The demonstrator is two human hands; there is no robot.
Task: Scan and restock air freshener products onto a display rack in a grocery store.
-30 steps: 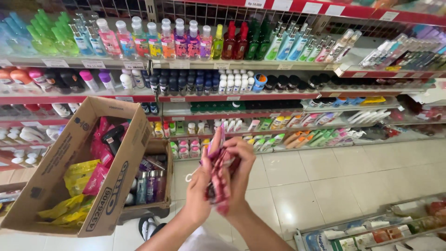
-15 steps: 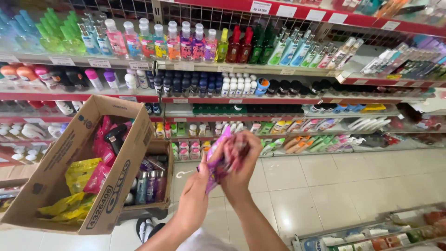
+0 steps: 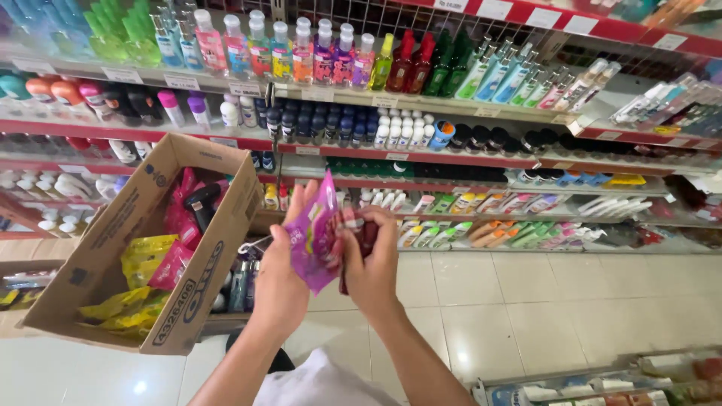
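- A bunch of flat sachets, the front one a purple sachet with darker red ones behind it, is held upright at chest height in front of the shelves, apparently so the packs can be fanned and sorted.
- The purple pack is backed by the left hand, its fingers closed on the left edge.
- The darker packs are pinched from the right by the right hand.
- An open cardboard box of yellow and pink packets is seen just left, tilted.
- Shelves of bottles are ranged behind.
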